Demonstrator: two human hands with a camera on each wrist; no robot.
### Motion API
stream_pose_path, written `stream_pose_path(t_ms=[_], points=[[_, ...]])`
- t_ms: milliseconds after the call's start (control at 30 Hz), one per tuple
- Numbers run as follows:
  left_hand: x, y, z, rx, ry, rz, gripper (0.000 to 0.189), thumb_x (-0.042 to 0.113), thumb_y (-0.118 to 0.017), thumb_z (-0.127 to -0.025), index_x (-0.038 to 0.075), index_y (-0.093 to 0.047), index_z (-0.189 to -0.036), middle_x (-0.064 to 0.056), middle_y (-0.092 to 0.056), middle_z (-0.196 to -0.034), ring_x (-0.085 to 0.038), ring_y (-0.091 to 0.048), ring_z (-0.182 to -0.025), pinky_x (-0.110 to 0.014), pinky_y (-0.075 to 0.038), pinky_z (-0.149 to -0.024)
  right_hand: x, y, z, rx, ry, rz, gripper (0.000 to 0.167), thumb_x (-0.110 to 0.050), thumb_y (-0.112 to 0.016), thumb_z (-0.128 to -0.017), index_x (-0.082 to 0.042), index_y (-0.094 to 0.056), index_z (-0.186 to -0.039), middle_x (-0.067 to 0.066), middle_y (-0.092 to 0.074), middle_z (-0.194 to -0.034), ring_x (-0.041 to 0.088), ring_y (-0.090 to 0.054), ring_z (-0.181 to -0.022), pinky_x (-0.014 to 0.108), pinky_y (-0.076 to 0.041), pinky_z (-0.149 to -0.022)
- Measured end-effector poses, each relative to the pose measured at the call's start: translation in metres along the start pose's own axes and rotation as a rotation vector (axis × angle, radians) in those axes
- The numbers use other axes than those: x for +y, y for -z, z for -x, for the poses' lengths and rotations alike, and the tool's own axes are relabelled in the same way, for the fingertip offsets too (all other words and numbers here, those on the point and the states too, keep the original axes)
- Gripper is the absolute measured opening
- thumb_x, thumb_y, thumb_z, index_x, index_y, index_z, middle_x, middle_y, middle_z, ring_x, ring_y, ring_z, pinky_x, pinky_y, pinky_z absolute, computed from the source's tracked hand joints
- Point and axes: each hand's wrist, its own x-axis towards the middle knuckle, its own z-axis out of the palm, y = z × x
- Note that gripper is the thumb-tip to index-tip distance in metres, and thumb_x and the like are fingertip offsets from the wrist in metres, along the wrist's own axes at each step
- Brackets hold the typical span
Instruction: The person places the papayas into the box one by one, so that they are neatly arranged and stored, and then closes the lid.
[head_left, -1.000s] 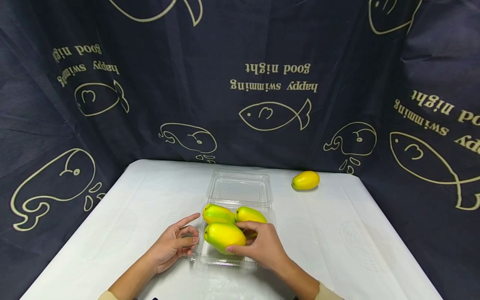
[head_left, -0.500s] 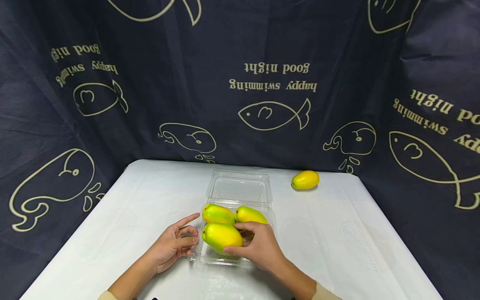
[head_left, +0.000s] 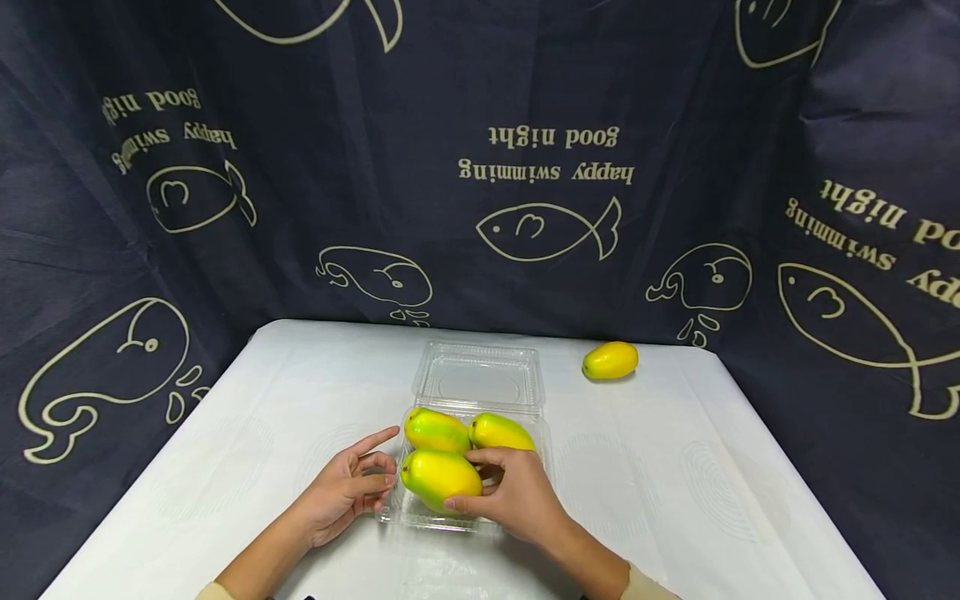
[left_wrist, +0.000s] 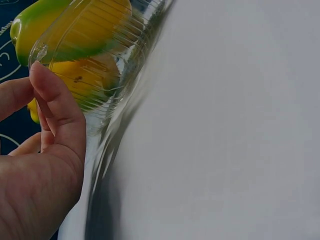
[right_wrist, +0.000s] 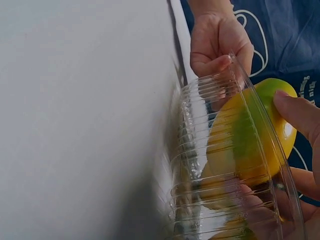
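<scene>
Fruit (head_left: pixel 441 479) clasped in a half-curled right hand (head_left: pixel 522 492) at the front of a clear container (head_left: pixel 430 524) appears nearly settled, calling for release, while the left hand (head_left: pixel 347 492), fingers bent, meets its left edge, grip unclear.

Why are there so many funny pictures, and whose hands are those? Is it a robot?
No robot here: these are a person's two bare hands. The wide picture comes from a camera on the person's head, looking down. The two tilted ones come from cameras on each wrist, close to each hand's work.

On the white table sits a clear plastic box with its lid open. Two yellow-green fruits lie in its back part, and one yellow fruit lies farther away.

The right hand holds another fruit at the front of the box. The left hand is at the box's left edge.
</scene>
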Motion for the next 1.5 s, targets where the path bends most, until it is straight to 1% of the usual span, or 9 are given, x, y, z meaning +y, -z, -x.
stream_pose_path(t_ms=[133, 300, 500, 700, 1033, 1233, 1500], points=[[0.0003, 0.0001, 0.0001, -0.004, -0.001, 0.0, 0.087, 0.001, -0.065, -0.096, 0.007, -0.011, -0.164, 0.004, -0.058, -0.101, -0.006, -0.059, -0.074, -0.016, -0.056, -0.063, 0.0002, -0.0005, -0.0007, -0.01, 0.004, 0.017, 0.059, -0.036, -0.094, -0.072, -0.001, -0.076, -0.116, 0.011, -0.077, -0.106, 0.011, -0.074, -0.082, 0.023, -0.063, -0.071], [0.0008, -0.0001, 0.0003, -0.007, 0.0, 0.001, 0.088, 0.002, -0.066, -0.096, 0.007, -0.01, -0.164, 0.005, -0.058, -0.1, -0.006, -0.06, -0.074, -0.016, -0.056, -0.063, 0.0, -0.0007, -0.0015, -0.019, -0.002, 0.037, 0.059, -0.039, -0.094, -0.072, -0.003, -0.076, -0.115, 0.01, -0.078, -0.106, 0.011, -0.075, -0.082, 0.022, -0.063, -0.071], [0.0017, -0.001, 0.0002, 0.001, 0.008, -0.001, 0.089, 0.002, -0.067, -0.096, 0.008, -0.01, -0.165, 0.005, -0.059, -0.1, -0.006, -0.06, -0.074, -0.016, -0.057, -0.063, -0.002, -0.0006, -0.0022, -0.037, -0.01, 0.053, 0.06, -0.039, -0.093, -0.072, -0.001, -0.076, -0.115, 0.011, -0.078, -0.105, 0.012, -0.075, -0.08, 0.023, -0.063, -0.07], [0.0013, -0.0008, 0.0001, -0.004, 0.005, 0.008, 0.088, 0.002, -0.065, -0.097, 0.008, -0.01, -0.164, 0.005, -0.06, -0.1, -0.006, -0.061, -0.076, -0.017, -0.057, -0.064, -0.0021, -0.0009, -0.0048, -0.061, -0.033, 0.062, 0.061, -0.039, -0.092, -0.074, 0.0, -0.075, -0.117, 0.011, -0.077, -0.106, 0.011, -0.075, -0.081, 0.024, -0.063, -0.072], [0.0008, -0.0006, 0.0003, -0.001, -0.001, 0.011, 0.086, 0.002, -0.065, -0.096, 0.008, -0.013, -0.164, 0.005, -0.061, -0.102, -0.006, -0.061, -0.077, -0.017, -0.057, -0.064, 0.0, -0.0033, -0.0069, -0.075, -0.028, 0.077, 0.058, -0.038, -0.094, -0.072, -0.002, -0.077, -0.115, 0.01, -0.078, -0.105, 0.011, -0.074, -0.079, 0.016, -0.059, -0.069], [0.0006, -0.0005, 0.0003, -0.003, -0.002, 0.013, 0.085, 0.003, -0.065, -0.097, 0.008, -0.013, -0.164, 0.005, -0.06, -0.101, -0.006, -0.061, -0.077, -0.017, -0.056, -0.064, 0.0004, -0.0038, -0.0083, -0.087, -0.022, 0.076, 0.057, -0.038, -0.094, -0.072, -0.002, -0.077, -0.113, 0.01, -0.078, -0.104, 0.01, -0.074, -0.078, 0.016, -0.059, -0.069], [0.0004, -0.0007, 0.0004, -0.002, 0.0, 0.011, 0.087, 0.004, -0.065, -0.096, 0.007, -0.011, -0.164, 0.006, -0.061, -0.101, -0.006, -0.061, -0.076, -0.017, -0.056, -0.063, -0.001, -0.0037, -0.0088, -0.109, -0.035, 0.063, 0.055, -0.036, -0.094, -0.072, -0.004, -0.077, -0.113, 0.008, -0.078, -0.104, 0.01, -0.074, -0.078, 0.017, -0.059, -0.068]])
